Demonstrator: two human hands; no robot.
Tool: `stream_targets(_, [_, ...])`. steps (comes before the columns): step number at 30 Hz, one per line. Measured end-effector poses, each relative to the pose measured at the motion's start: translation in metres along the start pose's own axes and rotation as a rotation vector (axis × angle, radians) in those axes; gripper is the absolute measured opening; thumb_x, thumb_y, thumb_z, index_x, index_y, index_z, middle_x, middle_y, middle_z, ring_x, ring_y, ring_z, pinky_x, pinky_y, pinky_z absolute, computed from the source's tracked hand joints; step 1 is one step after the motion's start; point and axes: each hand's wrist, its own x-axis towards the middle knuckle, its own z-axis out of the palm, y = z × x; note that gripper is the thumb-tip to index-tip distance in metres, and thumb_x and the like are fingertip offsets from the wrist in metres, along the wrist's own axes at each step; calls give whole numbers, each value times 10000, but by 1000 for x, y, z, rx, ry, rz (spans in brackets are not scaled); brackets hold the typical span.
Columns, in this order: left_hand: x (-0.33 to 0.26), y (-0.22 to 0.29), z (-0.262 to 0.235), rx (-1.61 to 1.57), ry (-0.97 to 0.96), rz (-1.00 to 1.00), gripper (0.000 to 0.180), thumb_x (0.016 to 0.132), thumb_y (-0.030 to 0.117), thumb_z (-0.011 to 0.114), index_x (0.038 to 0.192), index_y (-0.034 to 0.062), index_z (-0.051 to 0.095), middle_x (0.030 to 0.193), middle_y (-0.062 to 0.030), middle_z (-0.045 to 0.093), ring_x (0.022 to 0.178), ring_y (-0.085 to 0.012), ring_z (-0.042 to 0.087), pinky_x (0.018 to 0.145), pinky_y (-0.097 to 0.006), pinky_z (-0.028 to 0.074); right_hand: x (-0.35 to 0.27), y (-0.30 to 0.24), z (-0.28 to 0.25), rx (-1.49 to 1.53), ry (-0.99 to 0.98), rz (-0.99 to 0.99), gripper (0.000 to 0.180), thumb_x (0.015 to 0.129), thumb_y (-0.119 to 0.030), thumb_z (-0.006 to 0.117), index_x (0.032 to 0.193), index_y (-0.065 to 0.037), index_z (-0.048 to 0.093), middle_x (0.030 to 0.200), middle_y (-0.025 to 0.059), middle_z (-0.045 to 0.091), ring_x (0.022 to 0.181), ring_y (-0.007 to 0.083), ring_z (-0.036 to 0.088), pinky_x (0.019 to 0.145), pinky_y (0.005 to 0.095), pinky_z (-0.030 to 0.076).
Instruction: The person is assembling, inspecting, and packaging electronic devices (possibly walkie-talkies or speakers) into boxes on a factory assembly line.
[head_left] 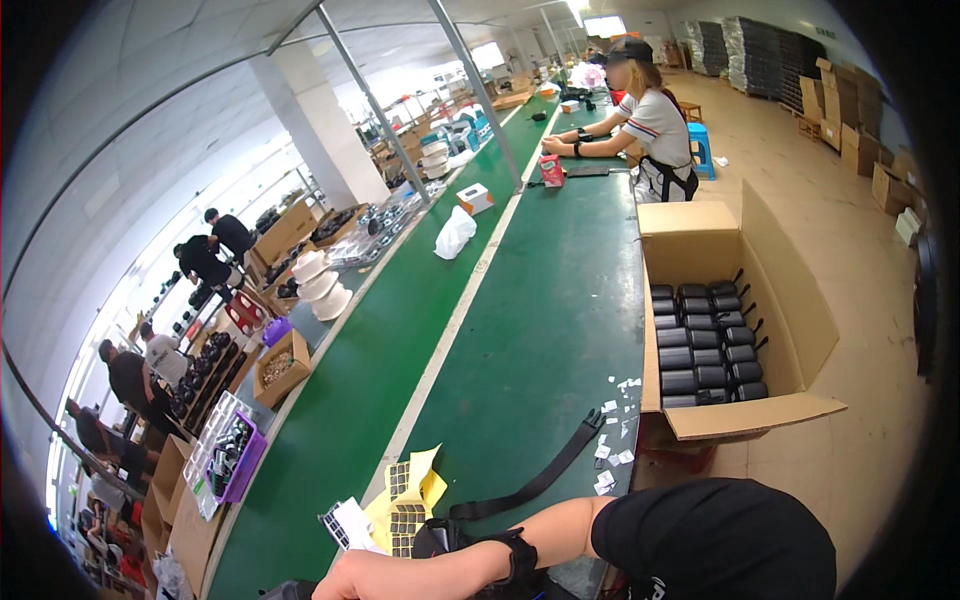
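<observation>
My right arm reaches across from the lower right in a black sleeve, with a black band [522,562] around it. My right hand [348,578] is at the bottom edge; its fingers are cut off, so any grip is hidden. A dark object [287,591] shows partly beside it. Just beyond the forearm lie yellow sheets [428,486] bearing dark square stickers, and white paper [354,526]. A black item [432,540] is partly covered by my arm. A black strap [535,487] with a buckle end stretches across the green table. My left hand is out of sight.
An open carton [690,425] holding rows of black devices [705,345] stands against the table's right edge. White scraps [612,455] lie along that edge. Farther off are a white bag [456,233], a small box [475,198] and a seated co-worker [655,125]. A purple basket [240,470] sits left.
</observation>
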Motion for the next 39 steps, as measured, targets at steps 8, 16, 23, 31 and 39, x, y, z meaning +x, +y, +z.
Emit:
stream_targets(8, [-5, -6, 2, 2, 61, -15, 623, 584, 348, 851, 1049, 28, 587, 1008, -131, 558, 911, -305, 563, 764, -431, 467, 0, 4, 10, 226, 75, 76, 105, 712, -41, 585, 624, 16, 579, 521, 21, 534, 476, 64, 480, 427, 228, 370])
stream_targets(16, [-3, -2, 1, -53, 34, -52, 696, 592, 437, 816, 1100, 32, 564, 997, -134, 547, 908, -321, 553, 763, -445, 463, -2, 7, 13, 338, 80, 103, 107, 734, -34, 578, 637, 11, 587, 537, 14, 552, 476, 63, 496, 425, 219, 376])
stream_targets(23, [-11, -7, 0, -702, -6, -575, 668, 744, 391, 731, 1158, -63, 471, 1078, -130, 497, 946, -255, 520, 779, -325, 459, 4, 15, 6, 33, 181, 4, 146, 724, -62, 597, 677, 1, 474, 611, 59, 469, 583, 115, 441, 528, 286, 381])
stream_targets(31, [-16, -14, 39, -845, -160, -580, 682, 897, 528, 442, 1270, -43, 434, 1251, -151, 477, 1110, -241, 497, 935, -331, 401, 7, 18, -15, -205, 356, 10, 35, 721, -19, 604, 709, 2, 579, 573, -1, 520, 528, 38, 465, 474, 200, 373])
stream_targets(39, [-38, -48, 38, -1471, -177, -1264, 537, 950, 454, 378, 1226, 3, 471, 1190, -131, 532, 1042, -196, 546, 900, -349, 449, 3, 24, 5, -389, 336, -199, 60, 707, -4, 626, 698, 10, 568, 540, 29, 510, 472, 60, 473, 425, 216, 369])
